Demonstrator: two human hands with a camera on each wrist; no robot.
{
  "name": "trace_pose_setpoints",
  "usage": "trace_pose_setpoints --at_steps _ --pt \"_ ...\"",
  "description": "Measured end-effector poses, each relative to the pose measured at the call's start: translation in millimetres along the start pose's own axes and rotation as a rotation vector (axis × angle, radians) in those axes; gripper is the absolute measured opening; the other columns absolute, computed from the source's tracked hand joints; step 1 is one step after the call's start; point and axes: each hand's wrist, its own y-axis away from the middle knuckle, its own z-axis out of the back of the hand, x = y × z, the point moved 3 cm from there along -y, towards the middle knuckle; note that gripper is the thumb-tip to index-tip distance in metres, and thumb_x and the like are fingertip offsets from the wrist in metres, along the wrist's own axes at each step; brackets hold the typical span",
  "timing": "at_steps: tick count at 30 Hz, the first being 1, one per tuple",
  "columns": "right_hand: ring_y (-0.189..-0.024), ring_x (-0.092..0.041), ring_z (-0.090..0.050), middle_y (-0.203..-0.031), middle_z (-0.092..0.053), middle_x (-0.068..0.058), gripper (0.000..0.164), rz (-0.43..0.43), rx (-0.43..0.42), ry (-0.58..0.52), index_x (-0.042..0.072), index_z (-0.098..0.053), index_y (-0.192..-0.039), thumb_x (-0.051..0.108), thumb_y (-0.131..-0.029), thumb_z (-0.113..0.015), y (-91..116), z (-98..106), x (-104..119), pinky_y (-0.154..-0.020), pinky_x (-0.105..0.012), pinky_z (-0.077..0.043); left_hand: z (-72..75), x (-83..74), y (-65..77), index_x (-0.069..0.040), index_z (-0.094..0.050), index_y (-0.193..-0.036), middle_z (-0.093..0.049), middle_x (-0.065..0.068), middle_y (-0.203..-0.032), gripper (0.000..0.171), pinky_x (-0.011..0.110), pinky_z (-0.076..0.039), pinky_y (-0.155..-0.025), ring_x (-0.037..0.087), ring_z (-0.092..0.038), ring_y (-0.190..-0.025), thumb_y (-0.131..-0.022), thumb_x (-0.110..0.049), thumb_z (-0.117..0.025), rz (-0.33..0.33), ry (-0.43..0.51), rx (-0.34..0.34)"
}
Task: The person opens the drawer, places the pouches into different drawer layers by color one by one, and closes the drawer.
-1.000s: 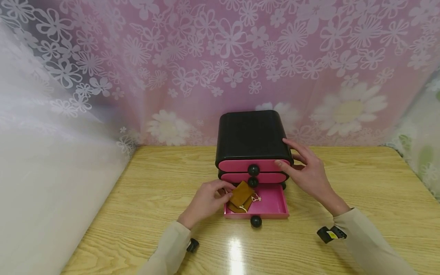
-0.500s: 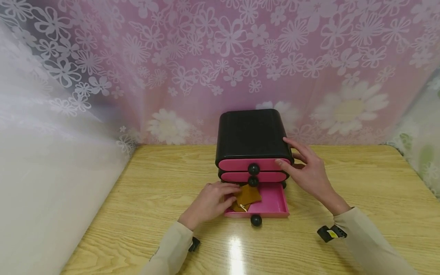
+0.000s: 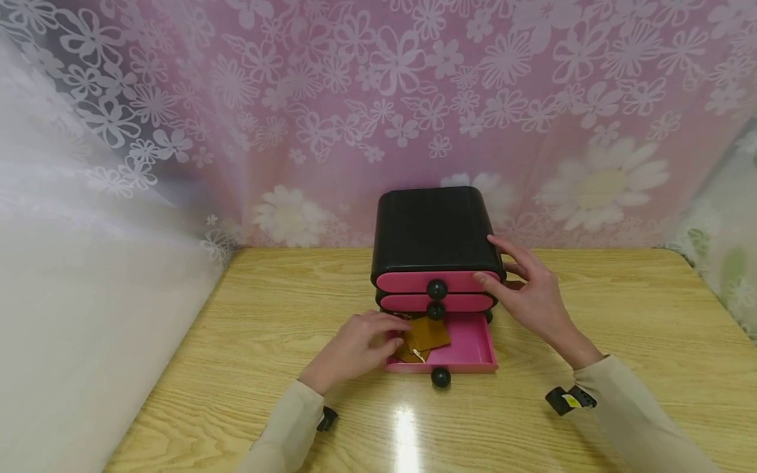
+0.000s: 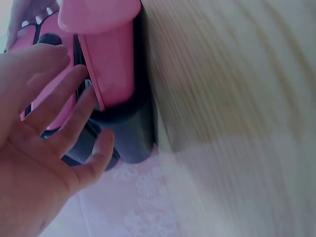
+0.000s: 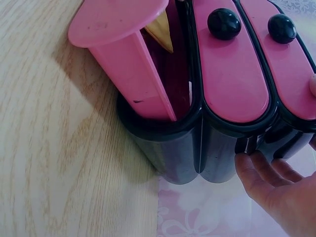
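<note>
A black mini drawer cabinet [image 3: 434,230] with pink drawers stands on the table, its bottom drawer [image 3: 467,341] pulled out. Two mustard-brown cloth pouches [image 3: 430,334] overlap in the left half of that drawer, and a pale drawstring [image 3: 418,356] shows at the front. My left hand [image 3: 355,345] hovers at the drawer's left side, its fingertips over the pouches' left edge; the left wrist view shows its fingers [image 4: 74,118] spread and loosely bent, with nothing between them. My right hand [image 3: 532,295] grips the cabinet's right side, thumb on the top drawer's front [image 3: 402,282] and fingers along the side.
Round black knobs [image 3: 440,378] stick out from the drawer fronts, the lowest towards me. Wood-grain table [image 3: 266,315] surrounds the cabinet. A pink flowered curtain [image 3: 331,131] hangs right behind it, and a white sheet [image 3: 106,295] borders the left.
The upper pouch, earlier tilted up by my left fingers, now lies flatter and farther right in the drawer. My left hand has drawn slightly back to the left. My right hand stays put.
</note>
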Motion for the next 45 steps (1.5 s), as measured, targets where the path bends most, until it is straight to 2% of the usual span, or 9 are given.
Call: trace_pose_setpoints --at_steps 8,13,17,23,29,34,37,41,45 --pt "-0.104 0.02 -0.058 -0.14 -0.057 -0.009 0.068 0.006 -0.001 -0.007 0.03 -0.051 -0.151 0.012 -0.091 -0.078 0.1 0.4 1.5 -0.075 -0.008 -0.054 14.4 15.0 13.5 -0.016 -0.074 -0.122 -0.073 -0.004 -0.122 0.026 0.04 -0.053 -0.105 0.013 -0.066 -0.118 -0.097 -0.018 -0.07 0.077 0.172 -0.083" --pt "-0.104 0.021 -0.059 -0.139 -0.057 -0.008 0.069 0.01 -0.002 -0.015 0.03 -0.052 -0.151 0.011 -0.09 -0.078 0.7 0.1 2.4 -0.076 -0.007 -0.053 20.5 20.4 18.1 -0.014 -0.072 -0.125 -0.072 0.003 -0.124 0.03 0.049 -0.055 -0.098 0.023 -0.067 -0.115 -0.096 -0.023 -0.073 0.148 0.179 -0.143" --pt "-0.103 0.021 -0.059 -0.138 -0.058 -0.008 0.069 0.009 -0.003 -0.015 0.03 -0.051 -0.151 0.011 -0.091 -0.078 1.1 -0.3 2.4 -0.077 -0.007 -0.053 21.7 25.2 20.8 -0.015 -0.069 -0.127 -0.071 0.005 -0.126 0.035 0.048 -0.055 -0.094 0.021 -0.067 -0.113 -0.094 -0.026 -0.075 0.191 0.165 -0.173" --pt "-0.104 0.021 -0.057 -0.139 -0.057 -0.009 0.069 -0.001 0.003 -0.006 0.032 -0.05 -0.152 0.014 -0.092 -0.077 2.6 -0.6 1.3 -0.08 -0.006 -0.051 26.9 31.7 21.0 -0.013 -0.067 -0.129 -0.069 0.01 -0.127 0.036 0.049 -0.054 -0.094 0.022 -0.068 -0.113 -0.095 -0.022 -0.074 0.206 0.229 -0.257" --pt "-0.106 0.017 -0.06 -0.137 -0.057 -0.01 0.07 0.001 0.017 0.013 0.033 -0.047 -0.154 0.016 -0.093 -0.076 3.8 0.2 0.0 -0.082 -0.005 -0.051 36.2 32.9 17.5 -0.023 -0.065 -0.131 -0.068 0.001 -0.129 0.036 0.052 -0.055 -0.093 0.03 -0.068 -0.114 -0.096 -0.023 -0.073 0.189 0.308 -0.375" --pt "-0.109 0.019 -0.058 -0.137 -0.058 -0.012 0.072 0.011 0.029 0.013 0.032 -0.044 -0.156 0.015 -0.093 -0.076 6.7 0.6 -0.3 -0.081 -0.006 -0.052 40.8 31.9 9.9 -0.024 -0.063 -0.134 -0.066 -0.001 -0.133 0.039 0.055 -0.055 -0.094 0.035 -0.067 -0.117 -0.096 -0.02 -0.072 0.162 0.371 -0.467" --pt "-0.115 0.003 -0.067 -0.138 -0.059 -0.014 0.074 0.011 0.036 0.018 0.031 -0.042 -0.157 0.014 -0.093 -0.076 9.2 0.9 0.0 -0.081 -0.007 -0.052 43.8 29.7 3.6 -0.026 -0.062 -0.135 -0.064 -0.003 -0.134 0.041 0.053 -0.055 -0.097 0.031 -0.066 -0.119 -0.096 -0.02 -0.073 0.157 0.398 -0.508" --pt "-0.12 -0.037 -0.067 -0.142 -0.056 -0.017 0.076 0.002 0.048 0.035 0.031 -0.038 -0.159 0.016 -0.094 -0.075 12.7 1.5 0.8 -0.081 -0.006 -0.051 48.3 27.1 -5.1 -0.024 -0.062 -0.136 -0.063 0.0 -0.135 0.043 0.053 -0.054 -0.099 0.027 -0.064 -0.122 -0.095 -0.019 -0.074 0.139 0.422 -0.547" --pt "-0.12 -0.045 -0.064 -0.145 -0.055 -0.019 0.076 -0.005 0.061 0.041 0.032 -0.036 -0.16 0.017 -0.095 -0.073 14.9 2.0 1.0 -0.081 -0.004 -0.05 51.5 25.8 -12.3 -0.016 -0.062 -0.138 -0.063 0.007 -0.136 0.045 0.055 -0.053 -0.101 0.025 -0.062 -0.124 -0.094 -0.017 -0.074 0.117 0.42 -0.553"
